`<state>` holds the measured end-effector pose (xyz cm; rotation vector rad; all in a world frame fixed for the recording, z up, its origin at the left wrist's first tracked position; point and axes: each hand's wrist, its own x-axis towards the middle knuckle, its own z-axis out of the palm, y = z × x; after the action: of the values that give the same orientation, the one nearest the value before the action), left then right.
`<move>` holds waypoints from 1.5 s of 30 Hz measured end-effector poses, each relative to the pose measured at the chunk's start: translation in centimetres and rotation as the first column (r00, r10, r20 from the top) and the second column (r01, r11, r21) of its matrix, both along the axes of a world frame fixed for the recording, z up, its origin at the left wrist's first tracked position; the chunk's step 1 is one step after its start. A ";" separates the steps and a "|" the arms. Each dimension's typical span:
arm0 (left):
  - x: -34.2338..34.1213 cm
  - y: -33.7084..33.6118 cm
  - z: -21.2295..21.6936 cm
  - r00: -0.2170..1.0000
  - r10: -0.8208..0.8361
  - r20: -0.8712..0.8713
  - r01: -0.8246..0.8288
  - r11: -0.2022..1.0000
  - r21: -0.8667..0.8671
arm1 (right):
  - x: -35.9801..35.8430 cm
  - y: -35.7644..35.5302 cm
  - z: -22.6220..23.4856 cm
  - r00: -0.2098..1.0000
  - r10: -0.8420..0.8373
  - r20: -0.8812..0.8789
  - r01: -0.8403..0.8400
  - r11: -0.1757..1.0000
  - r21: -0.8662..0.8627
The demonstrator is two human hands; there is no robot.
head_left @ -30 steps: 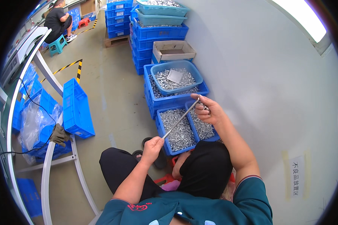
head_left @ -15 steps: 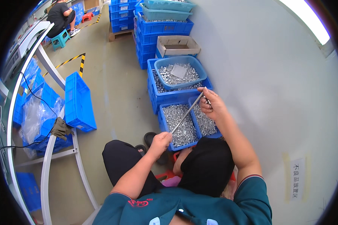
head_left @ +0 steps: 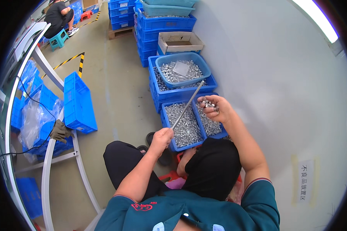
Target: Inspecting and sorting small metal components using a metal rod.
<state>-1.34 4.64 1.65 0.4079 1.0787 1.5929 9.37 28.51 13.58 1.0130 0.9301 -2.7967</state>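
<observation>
Head view: your left hand [head_left: 161, 139] has its fingers closed round a slim metal rod [head_left: 188, 104], which slants toward one o'clock, far end free. At two o'clock from that fist, your right hand [head_left: 219, 110] has its fingers loosely curled under a heap of small metal parts [head_left: 208, 104]. Similar parts fill the blue bin [head_left: 187, 146] below the rod. A light blue basin [head_left: 177, 84] sits toward eleven o'clock from your right hand. You seem to be sorting the handful; setting one part against the rod calls for lining up its tip. Half a second ago that tip met your right fingers; now they're apart.
</observation>
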 end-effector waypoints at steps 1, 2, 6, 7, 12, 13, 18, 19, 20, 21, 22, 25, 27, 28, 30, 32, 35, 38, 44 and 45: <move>0.1 -0.2 0.0 0.998 0.012 -0.056 -0.014 0.999 -0.030 | 0.1 0.0 -0.1 1.000 -0.004 -0.001 0.004 1.000 0.000; 0.1 -0.3 -0.1 0.998 0.009 -0.058 -0.011 1.000 -0.026 | 0.2 0.2 -0.2 0.999 -0.039 -0.016 0.040 0.999 0.029; -0.1 -1.2 -0.7 0.987 0.027 -0.160 -0.029 1.000 -0.009 | 0.5 0.5 -0.3 0.988 -0.071 -0.134 0.083 0.992 0.090; -0.2 -1.4 -0.8 0.976 0.037 -0.215 -0.039 0.999 -0.009 | 0.5 0.5 -0.3 0.988 -0.069 -0.138 0.082 0.992 0.094; -0.2 -2.1 -1.2 0.944 0.034 -0.329 -0.041 0.999 -0.015 | 0.3 -0.1 0.4 0.950 -0.179 -0.255 0.205 0.975 0.082; -0.2 -2.1 -1.2 0.936 0.031 -0.350 -0.036 0.999 -0.007 | 0.2 -0.3 0.5 0.950 -0.177 -0.258 0.204 0.975 0.084; -0.2 -2.0 -1.5 0.921 0.058 -0.386 -0.043 0.998 0.049 | 0.0 -0.5 0.5 0.961 -0.079 -0.265 0.095 0.994 0.049; -0.2 -2.0 -1.5 0.923 0.063 -0.379 -0.048 0.998 0.049 | 0.0 -0.4 0.4 0.961 -0.079 -0.264 0.095 0.994 0.050; -0.2 -2.0 -1.6 0.923 0.064 -0.379 -0.049 0.998 0.049 | 0.0 -0.3 0.5 0.958 -0.052 -0.282 0.068 0.996 0.050; -0.2 -2.1 -1.7 0.918 0.057 -0.393 -0.046 0.998 0.037 | 0.0 -0.2 0.6 0.954 -0.025 -0.299 0.042 0.998 0.050; -0.2 -2.2 -1.7 0.912 0.049 -0.407 -0.043 0.999 0.025 | 0.1 -0.2 0.6 0.954 -0.024 -0.298 0.040 0.998 0.049; 0.0 -2.0 -1.4 0.941 0.053 -0.334 -0.039 0.998 0.048 | 0.0 -0.8 1.1 0.950 -0.035 -0.311 0.074 0.991 0.115; 0.2 -1.9 -1.4 0.930 0.068 -0.361 -0.052 0.997 0.055 | 0.1 -0.4 1.2 0.934 0.041 -0.356 -0.004 0.995 0.105; 0.3 -1.8 -1.4 0.917 0.085 -0.391 -0.065 0.996 0.065 | 0.2 -0.1 1.3 0.935 0.038 -0.353 -0.002 0.995 0.101; 0.2 -1.7 -1.6 0.882 0.119 -0.456 -0.097 0.993 0.073 | 0.1 -0.4 1.9 0.954 0.104 -0.280 -0.049 0.979 0.197; 0.1 -1.5 -1.1 0.876 0.118 -0.468 -0.100 0.993 0.063 | -0.2 -1.8 2.5 0.980 0.091 -0.179 -0.022 0.935 0.353; -0.1 -0.8 -1.5 0.928 0.098 -0.358 -0.069 0.993 0.093 | -0.7 -2.9 2.4 0.965 0.234 0.118 -0.261 0.830 0.494; -0.2 -0.5 -1.8 0.941 0.093 -0.324 -0.072 0.994 0.077 | -0.6 -2.2 1.2 0.943 0.264 0.203 -0.328 0.836 0.440; -0.2 -0.6 -1.3 0.919 0.115 -0.378 -0.105 0.993 0.047 | 0.1 -0.2 -0.2 1.000 -0.001 -0.004 0.001 0.996 0.086; -0.2 -0.7 -1.3 0.918 0.115 -0.380 -0.104 0.993 0.050 | 0.2 0.0 -0.4 0.998 -0.005 -0.069 0.008 0.999 0.045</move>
<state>-1.53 3.94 0.33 0.7108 1.3948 1.6694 9.59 28.48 13.21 0.9319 1.0031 -2.8456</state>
